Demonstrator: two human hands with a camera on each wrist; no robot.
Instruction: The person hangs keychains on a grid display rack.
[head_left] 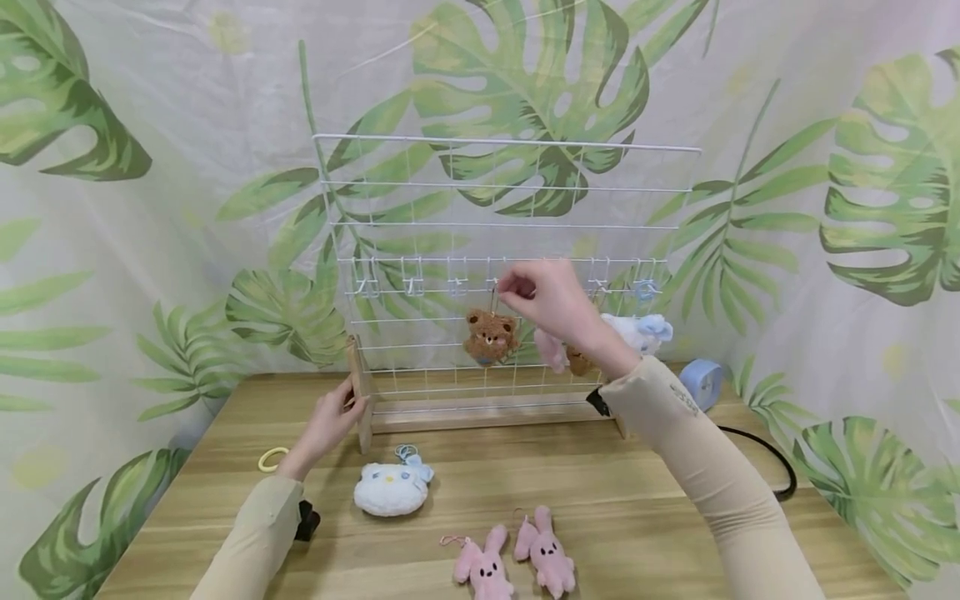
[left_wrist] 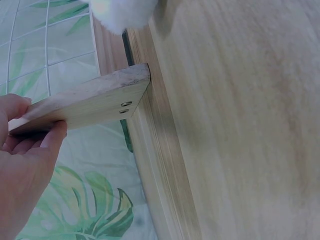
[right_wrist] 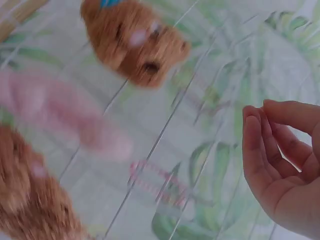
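In the head view my left hand (head_left: 330,425) grips the upright wooden end (head_left: 360,392) of a white wire grid rack (head_left: 517,225). The left wrist view shows thumb and fingers on either side of that wooden board (left_wrist: 95,100). My right hand (head_left: 551,300) is raised at the row of hooks, just right of the cord above a brown bear plush keychain (head_left: 490,337). In the right wrist view, this hand's (right_wrist: 285,155) thumb and fingertips meet with nothing visible between them, apart from the bear (right_wrist: 135,40). A pink plush (right_wrist: 60,110) and another brown bear (right_wrist: 30,195) hang alongside, blurred.
Bare hooks (head_left: 412,283) line the grid's left side. A white-and-blue plush (head_left: 637,332) hangs at its right. On the table lie a white cat plush (head_left: 392,487), two pink rabbit plushes (head_left: 547,554) and a yellow ring (head_left: 272,459). A blue round object (head_left: 702,385) stands behind my right sleeve.
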